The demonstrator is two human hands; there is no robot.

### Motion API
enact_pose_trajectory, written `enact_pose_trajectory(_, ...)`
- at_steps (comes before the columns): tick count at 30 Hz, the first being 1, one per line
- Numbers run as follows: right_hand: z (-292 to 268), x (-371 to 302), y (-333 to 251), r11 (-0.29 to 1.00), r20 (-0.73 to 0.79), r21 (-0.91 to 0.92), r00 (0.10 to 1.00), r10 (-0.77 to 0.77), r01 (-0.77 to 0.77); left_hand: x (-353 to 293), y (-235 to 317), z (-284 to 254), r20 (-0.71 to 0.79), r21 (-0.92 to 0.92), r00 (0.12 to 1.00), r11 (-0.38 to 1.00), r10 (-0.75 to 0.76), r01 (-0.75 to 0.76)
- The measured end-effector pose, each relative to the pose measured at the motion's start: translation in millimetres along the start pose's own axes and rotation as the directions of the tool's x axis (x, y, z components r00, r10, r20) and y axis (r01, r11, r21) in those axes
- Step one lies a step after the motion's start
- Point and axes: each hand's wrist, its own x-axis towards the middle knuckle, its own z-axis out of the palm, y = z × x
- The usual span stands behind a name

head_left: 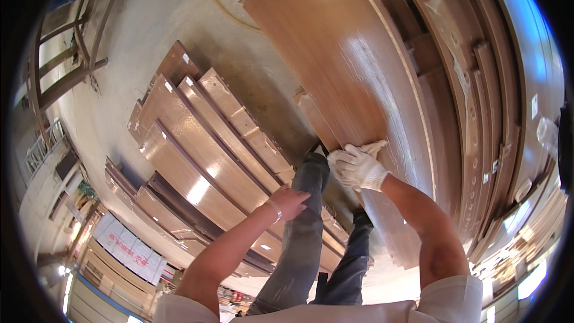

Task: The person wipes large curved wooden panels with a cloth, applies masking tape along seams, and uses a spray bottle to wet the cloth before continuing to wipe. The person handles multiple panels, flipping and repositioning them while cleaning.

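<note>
Looking at a big brown board (323, 54), long, flat and wood-grained, glossy enough to throw a rippled white glare down the right side. Edged there with a pale strip, and scuffed whitish at the top-left corner. Lying ahead and to the right of the grey trouser legs (302, 230), just left of more stacked brown boards (478, 113).

Right hand (359, 166) in a white knit glove, on the near part of the board by the left edge, fingers over a crumpled off-white rag (375, 146); can't tell how tightly closed. Left hand (291, 203) bare, resting on the left leg, fingers loosely extended with nothing visible in them, pale band (275, 210) at the wrist.

As for labels: small white stickers (168, 87) on the left-hand pile of shiny planks (179, 113), too tiny to read. Also a white sheet (128, 245) with red writing, lower left.

Pale, stained floor (143, 24) underneath, with a yellowish hose (221, 6) curving near the top. Far left, a dark brown frame (72, 85).
</note>
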Motion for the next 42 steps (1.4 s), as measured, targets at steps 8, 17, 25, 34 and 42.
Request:
enact_pose_trajectory(8,-99.6,47.2,173.3,0.632,-0.516,0.078,0.511,0.687,-0.771,-13.2,-2.4,2.2,-0.356,-0.482,0.813,0.836,-0.461,0.263)
enact_pose_trajectory(17,108.0,-123.6,-76.7,0.859,-0.157,0.399,0.899,0.410,-0.322,47.5,-17.4,-46.2,-0.427,-0.478,0.815,0.863,-0.392,0.165)
enact_pose_trajectory(25,162.0,-325.9,-101.2,0.072,-0.265,0.858,-0.316,0.911,-0.509,113.2,22.4,-64.0,-0.552,-0.064,0.801,0.970,-0.231,0.236)
enact_pose_trajectory(34,134.4,-112.1,-95.9,0.856,-0.828,0.503,0.216,0.517,-0.122,248.0,138.8,-54.2,-0.321,0.527,0.946,0.824,-0.033,0.208)
enact_pose_trajectory(42,290.4,-403.8,-162.9,-0.095,-0.378,0.232,-0.180,0.908,-0.968,274.2,167.3,-60.2,-0.041,0.819,0.881,0.489,-0.471,0.299)
